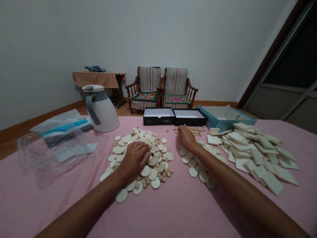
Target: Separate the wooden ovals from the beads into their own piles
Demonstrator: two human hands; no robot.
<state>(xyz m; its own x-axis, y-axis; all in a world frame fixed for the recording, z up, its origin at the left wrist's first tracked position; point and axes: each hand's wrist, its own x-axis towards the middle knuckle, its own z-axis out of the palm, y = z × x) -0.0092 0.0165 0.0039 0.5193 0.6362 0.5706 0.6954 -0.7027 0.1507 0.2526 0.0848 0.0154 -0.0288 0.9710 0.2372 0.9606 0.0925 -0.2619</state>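
My left hand [135,158] rests on a mixed pile of round wooden discs [146,171] and small wooden cubes [145,181]. Its fingers are bent together with the thumb close by, and what lies under the fingertips is hidden. Farther out, my right hand [185,136] is at the left edge of a heap of small wooden cubes [196,131]. Those fingers point down and are drawn together; their tips are hidden. Beneath and beside my right forearm spreads a group of round wooden discs [193,172].
Square wooden tiles [260,153] lie heaped on the right. Two black boxes [158,121] and a blue box [225,123] stand at the far edge. A white jug [105,112] and clear plastic packaging [61,155] are on the left of the pink cloth [158,211].
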